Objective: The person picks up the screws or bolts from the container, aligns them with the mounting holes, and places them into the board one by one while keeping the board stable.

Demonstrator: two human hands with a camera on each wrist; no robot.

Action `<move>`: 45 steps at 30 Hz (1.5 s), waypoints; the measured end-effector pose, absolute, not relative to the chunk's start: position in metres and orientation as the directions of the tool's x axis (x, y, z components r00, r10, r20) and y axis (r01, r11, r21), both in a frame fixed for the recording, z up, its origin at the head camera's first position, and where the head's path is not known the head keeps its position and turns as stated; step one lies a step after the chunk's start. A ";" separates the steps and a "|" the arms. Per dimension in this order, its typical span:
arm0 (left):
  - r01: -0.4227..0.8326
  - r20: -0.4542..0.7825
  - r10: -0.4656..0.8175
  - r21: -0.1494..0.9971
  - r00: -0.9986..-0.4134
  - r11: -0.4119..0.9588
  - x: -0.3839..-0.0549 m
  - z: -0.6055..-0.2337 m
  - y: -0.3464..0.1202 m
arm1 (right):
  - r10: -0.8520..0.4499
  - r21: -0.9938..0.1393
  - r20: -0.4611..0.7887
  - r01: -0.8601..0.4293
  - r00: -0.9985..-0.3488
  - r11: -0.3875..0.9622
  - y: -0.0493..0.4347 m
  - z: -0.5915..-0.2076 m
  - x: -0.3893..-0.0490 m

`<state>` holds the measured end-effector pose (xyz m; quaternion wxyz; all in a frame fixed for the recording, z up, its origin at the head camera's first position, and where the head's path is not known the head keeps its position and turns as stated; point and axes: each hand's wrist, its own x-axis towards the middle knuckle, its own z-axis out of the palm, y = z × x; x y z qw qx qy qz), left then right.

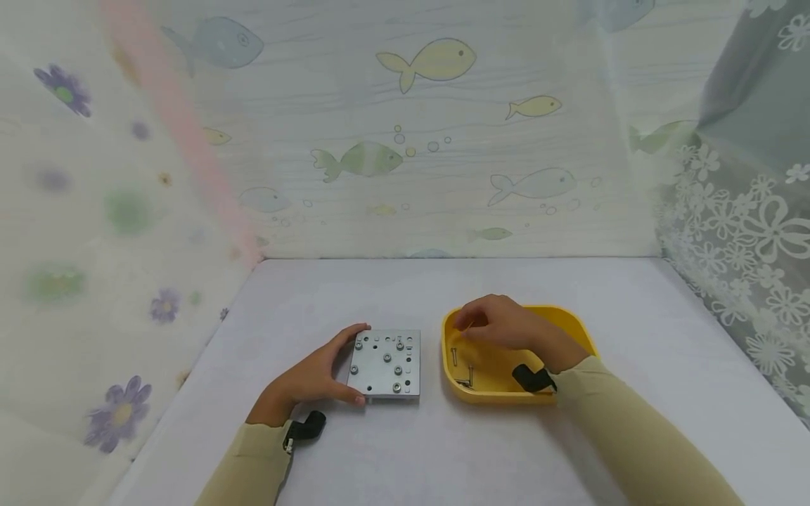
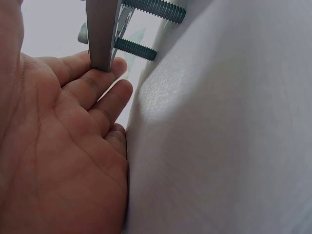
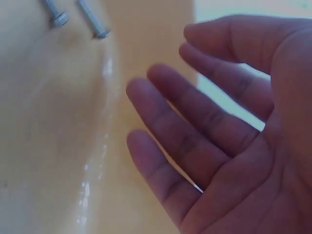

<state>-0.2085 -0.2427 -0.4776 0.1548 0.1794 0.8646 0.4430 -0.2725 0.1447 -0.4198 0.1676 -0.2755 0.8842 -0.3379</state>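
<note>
bolts of threaded metal (image 2: 135,49) jut beneath the square silver metal plate (image 1: 378,371), at 9 o'clock from the yellow plastic tray (image 1: 500,398); your left hand (image 1: 316,372) grips the plate's edges, probably for steadiness, while your right hand (image 1: 506,323) spreads empty fingers over the tray.

- I count two hands, left (image 1: 310,379) and right (image 1: 506,325).
- One metal plate (image 1: 373,376).
- Six bolt heads (image 1: 387,358) on its face, from my head view.
- Two threaded shanks (image 2: 135,49) in my left wrist view.
- One yellow tray (image 1: 506,398).
- At least three loose screws (image 1: 453,357) in it; I can't separate the clustered ones exactly.
- Two sleeves (image 1: 633,432).
- Two black wrist devices (image 1: 308,426).
- One bench (image 1: 405,450).
</note>
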 end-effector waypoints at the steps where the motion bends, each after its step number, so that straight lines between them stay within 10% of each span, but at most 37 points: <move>1: 0.171 -0.111 0.448 0.822 -0.887 0.543 -0.208 -0.477 -0.242 | -0.608 -0.689 -0.126 -0.372 -0.784 0.622 0.145 -0.420 -0.273; 14: 0.174 -0.112 0.450 0.819 -0.886 0.546 -0.209 -0.477 -0.242 | -0.695 -0.653 -0.208 -0.431 -0.688 0.623 0.134 -0.435 -0.282; 45: 0.165 -0.122 0.433 0.807 -0.893 0.567 -0.209 -0.479 -0.243 | -0.631 -0.596 -0.255 -0.395 -0.733 0.700 0.136 -0.441 -0.280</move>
